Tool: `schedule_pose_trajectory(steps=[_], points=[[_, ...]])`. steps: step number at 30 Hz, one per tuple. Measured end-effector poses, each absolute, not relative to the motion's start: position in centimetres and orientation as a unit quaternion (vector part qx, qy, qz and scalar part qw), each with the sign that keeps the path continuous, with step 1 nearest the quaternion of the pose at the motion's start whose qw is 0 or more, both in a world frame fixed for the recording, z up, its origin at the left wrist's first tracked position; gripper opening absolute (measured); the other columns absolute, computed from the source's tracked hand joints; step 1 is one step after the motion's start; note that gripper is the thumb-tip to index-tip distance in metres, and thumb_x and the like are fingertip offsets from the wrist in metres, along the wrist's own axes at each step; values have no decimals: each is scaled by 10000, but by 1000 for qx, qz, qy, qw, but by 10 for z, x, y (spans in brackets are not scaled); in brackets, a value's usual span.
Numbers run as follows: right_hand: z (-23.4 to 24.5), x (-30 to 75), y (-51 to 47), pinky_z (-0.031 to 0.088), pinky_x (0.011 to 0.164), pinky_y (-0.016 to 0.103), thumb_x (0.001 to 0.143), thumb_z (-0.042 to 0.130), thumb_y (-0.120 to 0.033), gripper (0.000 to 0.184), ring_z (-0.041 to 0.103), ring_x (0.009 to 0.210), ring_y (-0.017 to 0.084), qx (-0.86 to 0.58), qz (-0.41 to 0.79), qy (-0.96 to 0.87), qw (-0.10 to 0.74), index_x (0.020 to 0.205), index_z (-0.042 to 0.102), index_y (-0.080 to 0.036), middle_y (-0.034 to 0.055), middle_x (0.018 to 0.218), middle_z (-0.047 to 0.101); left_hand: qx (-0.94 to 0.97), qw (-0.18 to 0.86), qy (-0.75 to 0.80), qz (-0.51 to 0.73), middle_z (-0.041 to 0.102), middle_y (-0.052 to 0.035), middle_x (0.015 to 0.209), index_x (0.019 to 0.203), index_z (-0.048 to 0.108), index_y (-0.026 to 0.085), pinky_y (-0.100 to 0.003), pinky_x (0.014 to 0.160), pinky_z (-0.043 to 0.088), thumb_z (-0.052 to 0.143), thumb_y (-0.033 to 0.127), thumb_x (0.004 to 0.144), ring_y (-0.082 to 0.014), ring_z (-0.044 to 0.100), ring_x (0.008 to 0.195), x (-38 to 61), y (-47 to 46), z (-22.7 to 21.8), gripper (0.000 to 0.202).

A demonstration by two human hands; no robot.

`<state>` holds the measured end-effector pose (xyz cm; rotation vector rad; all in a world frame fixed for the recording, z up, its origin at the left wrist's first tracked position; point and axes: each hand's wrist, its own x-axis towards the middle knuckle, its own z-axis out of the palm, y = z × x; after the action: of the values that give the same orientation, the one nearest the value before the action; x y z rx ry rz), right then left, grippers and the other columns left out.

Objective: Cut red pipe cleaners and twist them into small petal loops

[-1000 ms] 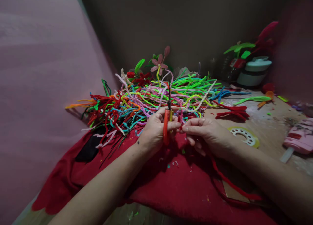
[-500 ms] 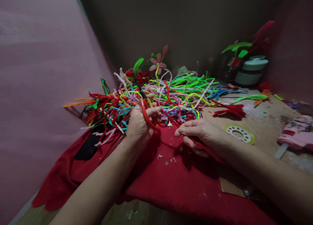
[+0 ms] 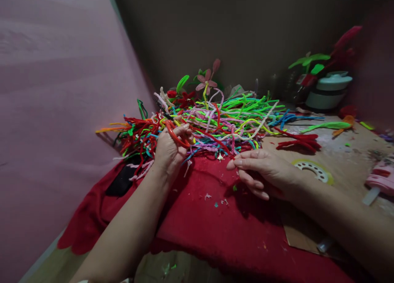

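My left hand is closed around a pair of scissors with orange-red handles; the dark blades point up and away over the pile. A red pipe cleaner stretches from near my left fingertips to my right hand. The thumb and index finger of that hand pinch it, while the other fingers curl loosely below. Whether the left fingers also grip the pipe cleaner, I cannot tell. Just behind both hands spreads a large pile of coloured pipe cleaners.
A red cloth with small scraps covers the front. To the right lie red pipe cleaners, a yellow-rimmed tape roll and a pink glue gun. Behind are a lidded jar and a pink pipe-cleaner flower. A wall stands left.
The view has shifted, moving the scene rightward. My left hand with the scissors has drawn away from my right hand, and more of the red pipe cleaner shows between them.
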<state>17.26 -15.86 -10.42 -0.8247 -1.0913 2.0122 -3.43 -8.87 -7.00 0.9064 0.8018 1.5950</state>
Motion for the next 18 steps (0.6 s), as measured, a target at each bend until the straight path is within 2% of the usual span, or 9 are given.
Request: schedule_pose_trajectory(steps=[4, 9, 13, 15, 18], points=[[-104, 172, -158, 325, 233, 143, 791, 548, -202, 110, 310, 263, 40, -316, 772, -418, 359, 802, 623, -121, -51, 394, 480, 384, 576, 333, 641, 649, -44, 732, 766, 552, 110, -186, 487, 438, 634, 25, 629, -87, 583, 568, -25, -95, -71, 181], [-105, 172, -156, 310, 228, 143, 801, 527, -213, 129, 305, 252, 43, -326, 765, -423, 359, 814, 625, -131, -51, 390, 480, 398, 647, 337, 557, 635, -16, 688, 719, 545, 124, -200, 497, 456, 676, 33, 616, -102, 597, 566, -4, -116, -73, 189], [-104, 172, -158, 278, 222, 139, 814, 516, -245, 152, 266, 237, 37, -345, 759, -438, 337, 803, 621, -136, -59, 375, 452, 405, 698, 339, 483, 579, 15, 616, 778, 574, 120, -182, 447, 430, 692, 89, 635, -84, 564, 512, 6, -125, -76, 188], [-104, 173, -159, 271, 226, 136, 812, 530, -259, 150, 261, 241, 31, -355, 758, -440, 326, 811, 618, -138, -60, 397, 463, 407, 699, 345, 477, 555, 30, 589, 799, 576, 125, -173, 422, 413, 684, 101, 641, -75, 543, 487, 6, -125, -77, 193], [-106, 173, -159, 244, 225, 132, 817, 542, -292, 166, 261, 238, 29, -359, 760, -441, 316, 825, 614, -143, -67, 401, 456, 394, 683, 344, 510, 572, 28, 606, 808, 573, 121, -168, 461, 434, 647, 60, 618, -62, 543, 494, 3, -123, -77, 213]])
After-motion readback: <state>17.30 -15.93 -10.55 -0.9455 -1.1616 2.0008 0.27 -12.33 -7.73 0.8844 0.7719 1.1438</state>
